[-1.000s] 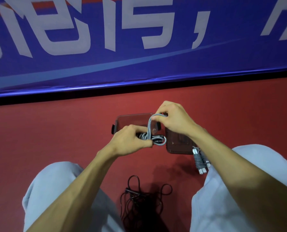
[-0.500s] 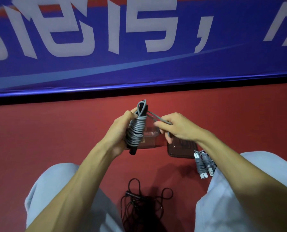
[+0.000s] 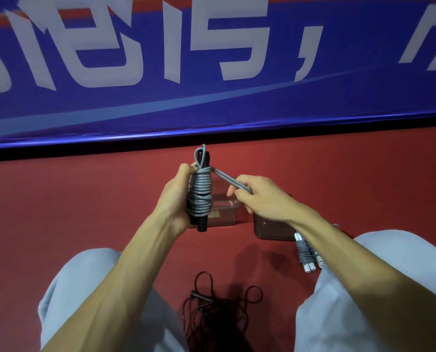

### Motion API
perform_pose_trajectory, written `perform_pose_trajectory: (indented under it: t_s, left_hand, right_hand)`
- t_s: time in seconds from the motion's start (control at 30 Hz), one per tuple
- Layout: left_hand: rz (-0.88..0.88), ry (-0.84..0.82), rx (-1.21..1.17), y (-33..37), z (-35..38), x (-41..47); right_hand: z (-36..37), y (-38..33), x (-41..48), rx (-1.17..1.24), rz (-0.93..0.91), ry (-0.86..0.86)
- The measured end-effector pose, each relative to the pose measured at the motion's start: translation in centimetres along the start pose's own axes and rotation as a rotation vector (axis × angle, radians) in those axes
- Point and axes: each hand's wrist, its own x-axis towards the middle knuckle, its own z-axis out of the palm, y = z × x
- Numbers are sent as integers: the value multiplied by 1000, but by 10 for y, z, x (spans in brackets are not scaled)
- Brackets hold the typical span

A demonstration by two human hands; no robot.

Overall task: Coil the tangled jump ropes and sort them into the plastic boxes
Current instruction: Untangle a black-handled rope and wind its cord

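Both grips are closed: our left hand [image 3: 172, 203] wraps the grey jump rope [image 3: 200, 196] at its stiff handles, our right hand [image 3: 262, 199] pinches its loose tail; the cord seems light, springy.

1 head-worn camera (wide-angle) faces forward and down, near the floor [image 3: 59, 212].

Black rope [image 3: 196, 295] cut at bottom; right box [image 3: 270, 228] partly hidden.
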Motion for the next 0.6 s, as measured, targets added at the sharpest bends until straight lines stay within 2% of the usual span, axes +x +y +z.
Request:
perform_pose_trajectory:
  t_s: [0.1,0.27,0.47,0.6]
  left_hand:
    - [-31,34,-21,1,-7,6]
    - [4,103,25,-1,-10,10]
    - [59,203,33,1,-8,10]
    - [241,230,149,-4,-10,12]
  right_hand:
    - [5,-2,-1,81,15,-23]
    - [8,0,-2,-100,-29,-98]
    - [9,-8,-3,268,-41,34]
    - [7,-15,-5,450,-105,-115]
